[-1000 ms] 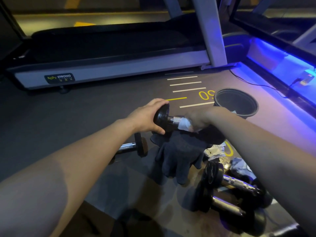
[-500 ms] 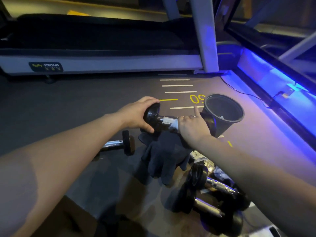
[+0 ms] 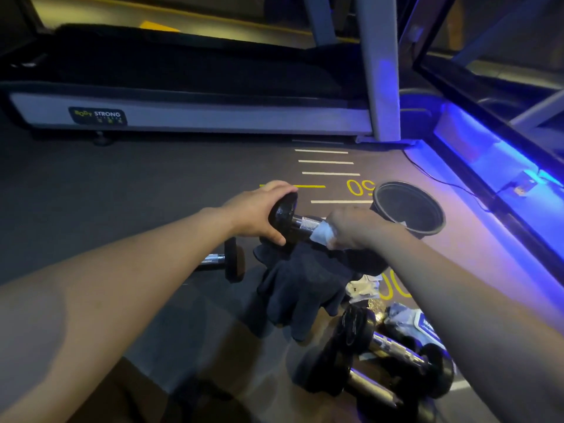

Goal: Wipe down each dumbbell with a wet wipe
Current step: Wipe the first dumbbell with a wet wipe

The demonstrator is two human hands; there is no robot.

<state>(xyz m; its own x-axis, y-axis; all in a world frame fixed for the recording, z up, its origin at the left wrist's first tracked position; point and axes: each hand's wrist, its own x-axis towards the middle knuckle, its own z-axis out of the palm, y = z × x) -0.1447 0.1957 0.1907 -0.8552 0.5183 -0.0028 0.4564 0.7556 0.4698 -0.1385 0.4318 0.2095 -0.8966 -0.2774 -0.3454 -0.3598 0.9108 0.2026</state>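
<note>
So the dumbbell (image 3: 293, 216) is held up off the floor (image 3: 137, 190), right above a dark cloth (image 3: 302, 285). Its long axis runs pretty much left to right, nearly level, with the right end pointing toward the black bucket (image 3: 409, 206). The left hand (image 3: 258, 213) is cupped around the left weight head, fingers over the top and thumb underneath. The right hand (image 3: 355, 228) is closed around the chrome handle with a white wipe (image 3: 322, 235) bunched between palm and bar, so the right end of the dumbbell is hidden behind it.

Left of the cloth there's another dumbbell (image 3: 227, 261) lying on the floor, partly hidden by the left forearm. Nearer than the cloth and to the right, two more dumbbells (image 3: 384, 361) lie side by side, with some crumpled white packaging (image 3: 409, 323) beside them. Beyond the cloth sits a treadmill (image 3: 189, 114).
</note>
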